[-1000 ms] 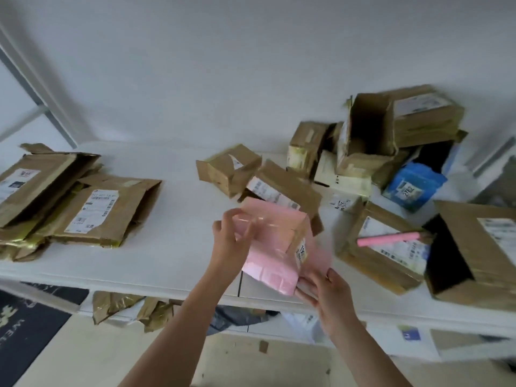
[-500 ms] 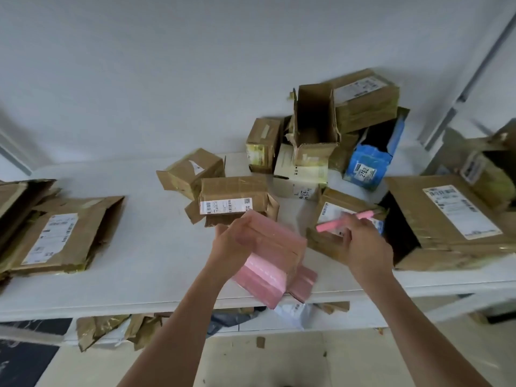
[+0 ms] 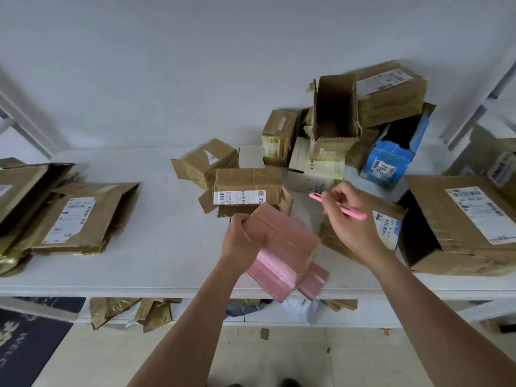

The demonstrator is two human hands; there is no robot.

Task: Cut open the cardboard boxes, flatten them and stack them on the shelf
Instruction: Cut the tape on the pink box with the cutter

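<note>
From the head view, a white shelf ran along a plain white wall, with pale flooring and a dark mat below. Flattened boxes lay stacked at its left; unopened boxes crowded its right. The left hand gripped a pink box above the shelf's front edge. The right hand pinched a pink cutter.

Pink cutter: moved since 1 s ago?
Yes. The slim pink plastic cutter lay on the labelled brown cardboard box; now the right hand grips it, lifted off that box toward the pink cardboard box.
</note>
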